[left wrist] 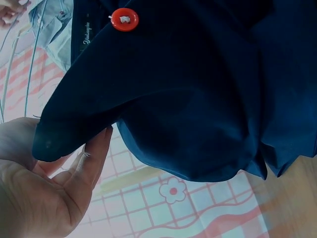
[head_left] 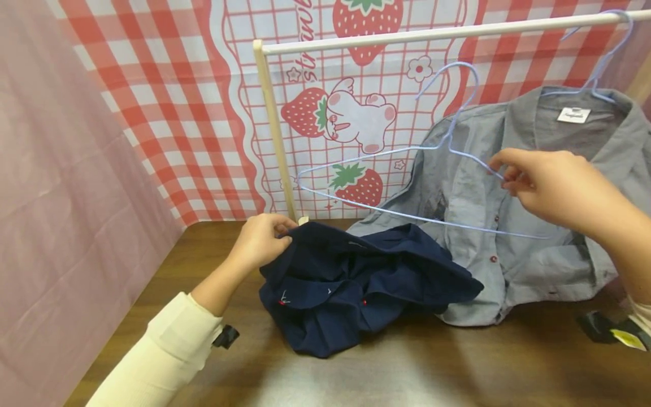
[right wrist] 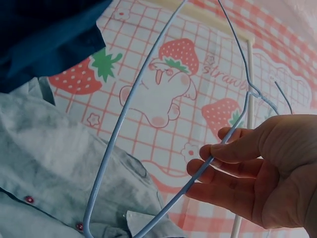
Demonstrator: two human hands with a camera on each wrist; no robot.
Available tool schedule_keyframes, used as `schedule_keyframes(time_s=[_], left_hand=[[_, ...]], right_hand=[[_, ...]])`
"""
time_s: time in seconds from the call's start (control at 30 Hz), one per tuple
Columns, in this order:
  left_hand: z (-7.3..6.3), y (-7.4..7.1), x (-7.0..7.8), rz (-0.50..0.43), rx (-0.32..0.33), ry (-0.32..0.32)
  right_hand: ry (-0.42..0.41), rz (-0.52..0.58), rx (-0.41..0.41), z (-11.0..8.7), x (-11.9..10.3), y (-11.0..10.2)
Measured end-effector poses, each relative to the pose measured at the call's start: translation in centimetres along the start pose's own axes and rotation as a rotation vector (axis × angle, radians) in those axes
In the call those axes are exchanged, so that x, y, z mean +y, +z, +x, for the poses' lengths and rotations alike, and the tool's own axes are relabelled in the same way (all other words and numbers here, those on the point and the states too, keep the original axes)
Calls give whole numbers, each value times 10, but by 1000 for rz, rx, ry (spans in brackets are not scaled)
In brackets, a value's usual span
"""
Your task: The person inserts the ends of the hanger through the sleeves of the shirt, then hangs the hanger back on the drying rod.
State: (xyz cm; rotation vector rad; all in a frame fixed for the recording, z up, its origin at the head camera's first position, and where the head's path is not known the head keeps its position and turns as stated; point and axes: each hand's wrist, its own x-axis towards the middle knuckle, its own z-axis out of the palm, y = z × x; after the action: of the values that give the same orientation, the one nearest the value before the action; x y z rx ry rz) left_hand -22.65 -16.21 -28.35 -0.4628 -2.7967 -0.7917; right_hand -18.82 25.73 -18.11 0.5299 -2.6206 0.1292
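Observation:
A light blue wire hanger (head_left: 386,209) is held up by my right hand (head_left: 554,186), thumb and fingers pinching its right shoulder; the right wrist view shows this grip on the hanger (right wrist: 198,173) closely. My left hand (head_left: 261,240) grips the upper left edge of a dark navy shirt (head_left: 325,305) with red buttons. In the left wrist view the cloth of the shirt (left wrist: 163,99) passes between thumb and fingers of the left hand (left wrist: 54,183). The hanger's lower bar is above the bunched shirt; nothing hangs on it.
A grey shirt (head_left: 534,265) hangs at the right on another hanger (head_left: 597,79) from the white rail (head_left: 437,35); its lower part spreads behind the navy shirt. A wooden post (head_left: 274,130) holds the rail's left end. A strawberry-print cloth (head_left: 152,113) covers the back, above the brown table (head_left: 407,373).

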Motion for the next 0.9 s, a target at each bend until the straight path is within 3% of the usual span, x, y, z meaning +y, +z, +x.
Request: schedule_keyframes(time_s=[0.43, 0.9], left_hand=[[1, 0, 2, -40, 38, -22], [-4, 0, 22, -172, 163, -34]], right_hand=[[-168, 20, 0, -41, -3, 20], [-221, 109, -179, -40, -38, 54]])
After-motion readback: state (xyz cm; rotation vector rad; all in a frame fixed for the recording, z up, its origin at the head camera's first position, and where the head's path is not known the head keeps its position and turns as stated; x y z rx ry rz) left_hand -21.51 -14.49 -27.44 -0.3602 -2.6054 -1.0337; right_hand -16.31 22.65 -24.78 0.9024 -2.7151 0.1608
